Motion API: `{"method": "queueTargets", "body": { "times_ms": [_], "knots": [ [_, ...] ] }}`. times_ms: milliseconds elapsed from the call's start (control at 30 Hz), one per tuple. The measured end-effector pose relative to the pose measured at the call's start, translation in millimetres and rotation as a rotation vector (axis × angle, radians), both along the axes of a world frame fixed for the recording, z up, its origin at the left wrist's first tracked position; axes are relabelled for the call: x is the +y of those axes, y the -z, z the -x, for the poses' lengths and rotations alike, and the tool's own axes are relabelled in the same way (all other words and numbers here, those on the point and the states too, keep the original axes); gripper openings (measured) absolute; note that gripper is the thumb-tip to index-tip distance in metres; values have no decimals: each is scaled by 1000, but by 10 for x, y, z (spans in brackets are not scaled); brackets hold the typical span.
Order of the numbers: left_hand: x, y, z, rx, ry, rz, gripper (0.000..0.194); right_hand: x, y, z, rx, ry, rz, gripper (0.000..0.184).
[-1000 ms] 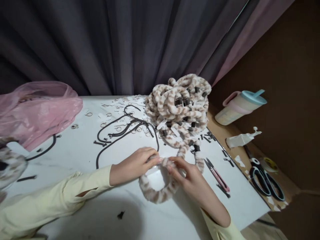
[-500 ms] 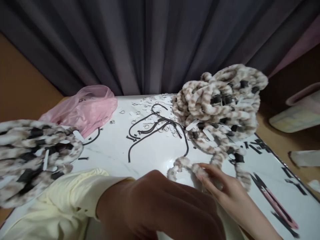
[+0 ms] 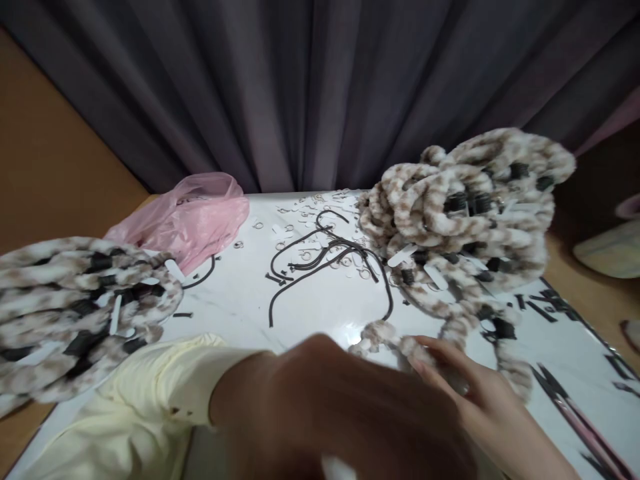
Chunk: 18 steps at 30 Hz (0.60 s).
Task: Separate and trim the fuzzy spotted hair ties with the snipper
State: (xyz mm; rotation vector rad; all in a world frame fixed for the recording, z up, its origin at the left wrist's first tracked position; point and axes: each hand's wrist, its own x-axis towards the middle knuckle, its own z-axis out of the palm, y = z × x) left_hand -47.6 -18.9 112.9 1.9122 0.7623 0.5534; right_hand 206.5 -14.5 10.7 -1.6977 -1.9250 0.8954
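Note:
My right hand pinches a strip of white-and-brown plush cord between thumb and fingers, low in the view right of centre. The cord's near part is hidden behind my hands. Large and blurred in the foreground, my left hand in a pale yellow sleeve reaches across toward the right hand. Its fingers are hidden, so what they hold does not show. Just right of the right hand, plush cord hangs down from a big bundle of plush loops with black ends and white tags.
A second plush bundle lies at left, beside a pink plastic bag. Black cords and small rings lie mid-table. Pink-handled thread snips and black cord scraps are at right. A grey curtain hangs behind.
The whole scene has shifted right in the view as the camera turned slightly left. The right hand keeps its pinch on the plush cord; the left hand is blurred by motion.

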Motion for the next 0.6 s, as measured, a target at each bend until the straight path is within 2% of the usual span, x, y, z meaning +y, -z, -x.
{"method": "queueTargets", "body": {
  "times_ms": [100, 167, 233, 300, 367, 467, 600],
  "knots": [
    [382, 24, -144, -106, 27, -17, 21, -3, -53, 49, -18, -5, 16, 37],
    [574, 121, -251, -102, -91, -78, 18, -10, -65, 70, -38, 11, -9, 37],
    [673, 219, -319, -78, -159, -18, 18, -18, -70, 80, -41, 17, -27, 37],
    [696, 265, -332, -72, -162, 55, 21, -26, -79, 85, -37, 7, -30, 35],
    [682, 247, -307, -79, -156, 101, 23, -31, -95, 88, -38, -5, -29, 32],
    [653, 146, -261, -103, -126, 184, 23, -30, -120, 94, -42, -16, -29, 30],
    [545, -19, -219, -174, 32, 413, 19, -33, -132, 91, -24, -33, -22, 29]
  ]
}}
